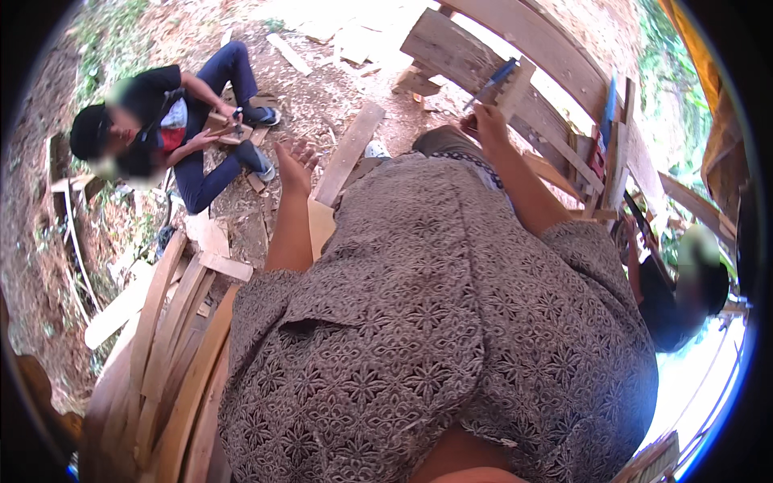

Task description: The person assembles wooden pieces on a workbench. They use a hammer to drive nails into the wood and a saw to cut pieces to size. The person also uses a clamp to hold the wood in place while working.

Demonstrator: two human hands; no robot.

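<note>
My left hand (pixel 296 167) is raised with its fingers stretched and apart, palm up, holding nothing. Below it a flat plank (pixel 349 153) lies on the ground. My right hand (pixel 485 127) is at the near side of the wooden bench (pixel 455 50), its fingers curled together; whatever may be in them is hidden. Just beyond it, a blue-handled tool (pixel 501 74) with a thin tip lies across the wood, and a short wooden block (pixel 516 87) stands next to it.
A co-worker (pixel 157 121) sits on the ground at far left, holding a tool and a wood piece. Another person (pixel 684 298) is at right. Curved timber pieces (pixel 173 338) are stacked at lower left. A blue-edged saw (pixel 609 113) leans among boards. Wood scraps litter the ground.
</note>
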